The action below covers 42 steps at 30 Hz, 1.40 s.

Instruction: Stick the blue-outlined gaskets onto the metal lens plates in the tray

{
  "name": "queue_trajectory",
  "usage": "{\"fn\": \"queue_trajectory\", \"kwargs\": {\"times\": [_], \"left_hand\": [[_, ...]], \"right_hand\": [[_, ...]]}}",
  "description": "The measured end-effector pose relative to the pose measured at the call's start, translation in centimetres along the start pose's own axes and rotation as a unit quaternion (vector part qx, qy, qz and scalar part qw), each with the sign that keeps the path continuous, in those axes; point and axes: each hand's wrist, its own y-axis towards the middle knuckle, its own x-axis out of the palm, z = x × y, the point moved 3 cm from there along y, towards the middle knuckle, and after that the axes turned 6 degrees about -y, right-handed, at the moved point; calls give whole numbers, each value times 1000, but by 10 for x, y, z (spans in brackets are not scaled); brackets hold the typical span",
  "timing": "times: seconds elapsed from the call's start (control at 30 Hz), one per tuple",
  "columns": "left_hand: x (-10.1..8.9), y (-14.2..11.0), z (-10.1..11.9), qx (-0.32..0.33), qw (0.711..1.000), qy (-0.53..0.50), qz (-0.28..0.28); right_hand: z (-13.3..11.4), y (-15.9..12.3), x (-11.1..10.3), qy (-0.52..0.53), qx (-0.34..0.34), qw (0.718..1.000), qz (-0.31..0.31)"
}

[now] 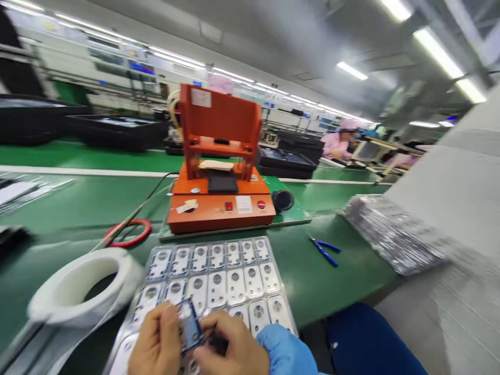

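Left hand [156, 341] and right hand [230, 346] both grasp a small blue-framed metal plate [190, 325], held at lower middle of the frame above a clear plastic tray [211, 241] of silver metal plates [236, 286]. Blue-handled steel pliers [324, 251] lie right of the tray; an orange benchtop press [221, 205] stands beyond it.

Press fixture [221, 130] is showing bright orange, with a red button [261, 204] on front. Bench mat [300, 276] is showing green with a white stripe. Tray plates [234, 286] are showing silver in a grid. Small plate [190, 327] is showing dark blue. Pliers [324, 251] are showing blue handles. Sleeve [285, 351] is showing pale blue.
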Motion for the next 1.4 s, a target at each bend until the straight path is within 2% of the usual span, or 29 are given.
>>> {"fn": "queue_trajectory", "kwargs": {"times": [0.07, 0.2, 0.4, 0.5, 0.63, 0.8, 0.87, 1.0, 1.1, 1.17, 1.33, 1.4], "left_hand": [[0, -4, 11, 3, 1000, -6, -8], [4, -12, 24, 9, 999, -32, -12], [7, -24, 18, -58, 994, -91, -28], [6, -26, 17, -45, 996, -75, -24], [5, -25, 24, -12, 999, -35, -12], [1, -13, 27, -62, 998, -32, 7], [-2, -3, 27, -63, 998, -8, 13], [4, 18, 27, -29, 991, 129, -36], [18, 25, 25, -11, 954, 275, -120], [26, 24, 24, 27, 927, 340, -155], [21, 9, 24, 162, 910, 368, -100], [16, 1, 23, 222, 903, 354, -103]], "right_hand": [[-7, -1, -2, 34, -40, 998, -24], [-9, -6, -6, 50, -35, 997, -52], [0, -16, -8, 43, -7, 996, -81], [-1, -15, -9, 33, -26, 995, -93], [-4, -13, -10, 14, -34, 997, -66], [-13, -15, -11, -22, -76, 996, -33], [-16, -15, -12, -40, -88, 995, 3], [-20, -14, -16, -76, -78, 991, 82], [-21, -13, -15, -85, -68, 991, 76], [-21, -13, -14, -91, -66, 992, 63], [-18, -12, -13, -88, -67, 992, 55], [-18, -11, -13, -92, -70, 992, 51]]}}
